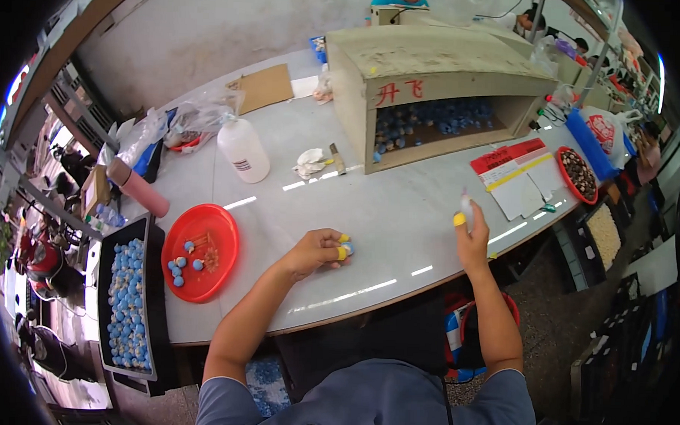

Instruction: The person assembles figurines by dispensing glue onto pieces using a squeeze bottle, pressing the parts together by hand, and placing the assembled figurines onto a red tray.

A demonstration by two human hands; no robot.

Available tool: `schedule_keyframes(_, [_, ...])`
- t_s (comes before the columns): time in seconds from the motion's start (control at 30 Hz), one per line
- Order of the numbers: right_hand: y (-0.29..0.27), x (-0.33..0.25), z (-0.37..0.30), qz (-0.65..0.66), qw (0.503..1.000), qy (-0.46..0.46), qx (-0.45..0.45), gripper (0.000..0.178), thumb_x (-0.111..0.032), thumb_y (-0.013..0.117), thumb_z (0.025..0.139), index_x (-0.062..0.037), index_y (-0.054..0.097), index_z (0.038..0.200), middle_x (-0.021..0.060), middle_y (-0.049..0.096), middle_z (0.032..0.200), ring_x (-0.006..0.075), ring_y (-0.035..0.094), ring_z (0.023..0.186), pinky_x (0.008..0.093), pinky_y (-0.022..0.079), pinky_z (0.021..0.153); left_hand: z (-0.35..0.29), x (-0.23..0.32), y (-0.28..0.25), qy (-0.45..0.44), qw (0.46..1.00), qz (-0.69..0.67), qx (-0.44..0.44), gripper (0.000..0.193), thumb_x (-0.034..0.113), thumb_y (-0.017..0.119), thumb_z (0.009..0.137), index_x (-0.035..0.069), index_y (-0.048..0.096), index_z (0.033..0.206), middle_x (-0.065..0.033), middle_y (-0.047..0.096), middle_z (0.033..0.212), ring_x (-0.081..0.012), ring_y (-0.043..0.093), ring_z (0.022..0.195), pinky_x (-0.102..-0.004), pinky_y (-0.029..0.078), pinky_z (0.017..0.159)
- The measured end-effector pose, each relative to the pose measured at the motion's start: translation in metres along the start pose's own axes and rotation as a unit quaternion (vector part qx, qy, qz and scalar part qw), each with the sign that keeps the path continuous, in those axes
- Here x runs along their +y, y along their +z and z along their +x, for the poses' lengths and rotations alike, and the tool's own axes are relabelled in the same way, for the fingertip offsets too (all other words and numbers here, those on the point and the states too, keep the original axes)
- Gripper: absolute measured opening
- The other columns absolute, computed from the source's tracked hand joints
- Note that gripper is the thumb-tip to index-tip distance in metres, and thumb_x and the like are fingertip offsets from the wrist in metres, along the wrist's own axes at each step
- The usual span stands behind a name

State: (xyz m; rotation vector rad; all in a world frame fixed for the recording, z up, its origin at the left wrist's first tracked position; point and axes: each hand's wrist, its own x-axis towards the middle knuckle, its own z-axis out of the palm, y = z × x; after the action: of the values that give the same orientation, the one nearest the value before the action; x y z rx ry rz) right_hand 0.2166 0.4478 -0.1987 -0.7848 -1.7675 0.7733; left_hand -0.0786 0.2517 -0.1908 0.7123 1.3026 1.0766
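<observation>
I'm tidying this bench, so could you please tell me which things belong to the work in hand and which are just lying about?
In use:
left hand holding a small blue ball
right hand holding a small white piece
red tray

Lying about:
white bottle
pink cylinder
cardboard sheet

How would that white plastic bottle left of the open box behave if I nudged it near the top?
The white bottle stands upright, taller than wide, so a high push would probably tip it. Its rounded body suggests it would then roll. How full or heavy it is cannot be told.

A red plate (218, 231) sits beside a black tray (106, 257) of blue balls, behind them a white bottle (243, 149).
</observation>
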Motion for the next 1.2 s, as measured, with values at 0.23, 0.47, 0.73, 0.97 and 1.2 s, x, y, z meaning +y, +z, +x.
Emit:
schedule_keyframes(0.23, [0.093, -0.085, -0.033, 0.078, 0.955, -0.11, -0.265, 0.034, -0.008, 0.07, 0.079, 0.0004, 0.06, 0.111, 0.0162, 0.061, 0.079, 0.03, 0.06, 0.065, 0.0349, 0.048, 0.059, -0.01, -0.004, -0.009, 0.026, 0.999, -0.019, 0.016, 0.032, 0.002, 0.064, 0.088, -0.006, 0.057, 0.118, -0.0104, 0.067, 0.1, -0.0137, 0.068, 0.088, -0.0218, 0.054, 0.071])
schedule_keyframes(0.47, [0.122, -0.065, -0.049, 0.139, 0.956, -0.187, -0.18, 0.025, -0.004, 0.068, 0.076, 0.0021, 0.064, 0.1, 0.0122, 0.064, 0.076, 0.0217, 0.055, 0.056, 0.0309, 0.043, 0.052, -0.009, -0.006, -0.01, 0.036, 0.997, -0.061, -0.022, 0.039, 0.004, 0.068, 0.085, -0.011, 0.056, 0.119, -0.0118, 0.067, 0.099, -0.0134, 0.065, 0.085, -0.023, 0.054, 0.075])
schedule_keyframes(0.73, [0.125, -0.063, -0.051, 0.116, 0.952, -0.234, -0.157, 0.019, -0.007, 0.069, 0.076, 0.0004, 0.061, 0.092, 0.012, 0.061, 0.069, 0.0268, 0.054, 0.052, 0.0346, 0.042, 0.05, -0.008, -0.011, -0.009, 0.052, 0.998, -0.031, -0.031, 0.039, 0.007, 0.07, 0.084, -0.012, 0.06, 0.116, -0.0103, 0.068, 0.095, -0.0115, 0.063, 0.081, -0.0234, 0.053, 0.074])
schedule_keyframes(0.97, [0.127, -0.063, -0.05, 0.121, 0.951, -0.231, -0.168, 0.02, -0.006, 0.068, 0.076, 0.0014, 0.06, 0.093, 0.013, 0.063, 0.072, 0.0277, 0.056, 0.053, 0.0351, 0.043, 0.051, -0.009, -0.009, -0.009, 0.046, 0.999, -0.004, -0.02, 0.038, 0.006, 0.07, 0.084, -0.012, 0.061, 0.116, -0.01, 0.068, 0.094, -0.0111, 0.063, 0.08, -0.0234, 0.052, 0.073])
schedule_keyframes(1.2, [0.13, -0.065, -0.05, 0.109, 0.951, -0.24, -0.16, 0.018, -0.005, 0.068, 0.075, 0.001, 0.06, 0.09, 0.0125, 0.063, 0.071, 0.0273, 0.056, 0.053, 0.0344, 0.043, 0.05, -0.009, -0.009, -0.009, 0.041, 0.999, -0.01, -0.024, 0.038, 0.007, 0.07, 0.084, -0.012, 0.061, 0.115, -0.011, 0.069, 0.094, -0.0115, 0.063, 0.079, -0.0237, 0.052, 0.073])
